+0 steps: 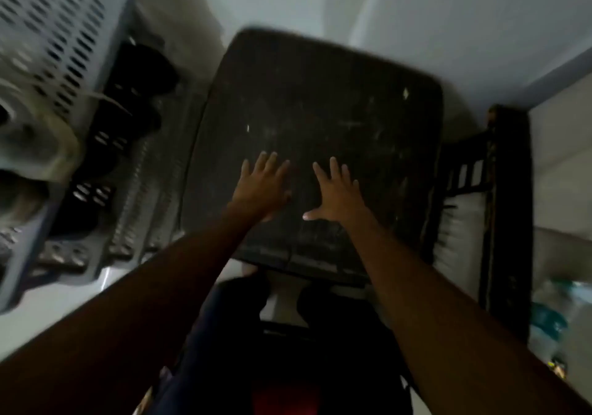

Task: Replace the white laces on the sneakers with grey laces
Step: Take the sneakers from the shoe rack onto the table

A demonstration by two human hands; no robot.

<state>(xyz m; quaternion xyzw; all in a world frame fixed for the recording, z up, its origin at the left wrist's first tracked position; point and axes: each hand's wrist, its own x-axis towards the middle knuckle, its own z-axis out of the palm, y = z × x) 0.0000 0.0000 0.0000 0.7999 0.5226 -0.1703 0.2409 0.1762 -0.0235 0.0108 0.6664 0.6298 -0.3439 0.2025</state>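
left hand laid flat on dark table, fingers straight and spread, nothing held | right hand likewise flat, thumb out, nothing held | sneakers and laces not seen (frame blurred, dim) | perforated basket seen at left

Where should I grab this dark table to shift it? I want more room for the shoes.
Probably the near edge of the dark table, from the person's own side. That edge hangs free above the knees, while a dark rack crowds one side and wooden furniture the other. The left hand and right hand lie flat on top, fingers spread, gripping nothing.
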